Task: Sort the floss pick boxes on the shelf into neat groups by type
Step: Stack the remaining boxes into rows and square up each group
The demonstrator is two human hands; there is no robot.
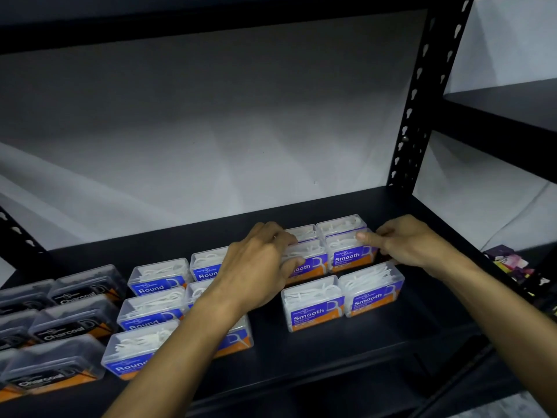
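Clear floss pick boxes stand on a black shelf (331,351) in three groups. Dark "Charcoal" boxes (69,321) fill the left, blue "Round" boxes (153,306) the middle, blue "Smooth" boxes (313,303) the right. My left hand (259,267) lies over a middle-row Smooth box (310,260), fingers curled on its top and left side. My right hand (413,239) touches the neighbouring Smooth box (349,251) from the right, index finger on its top edge. Two more Smooth boxes (340,224) stand behind these.
A black slotted upright (416,116) rises at the shelf's right rear corner, and another shelf board (500,116) sits beyond it. Colourful small items (509,263) lie at the far right. A grey wall backs the shelf. Bare shelf lies in front of the Smooth boxes.
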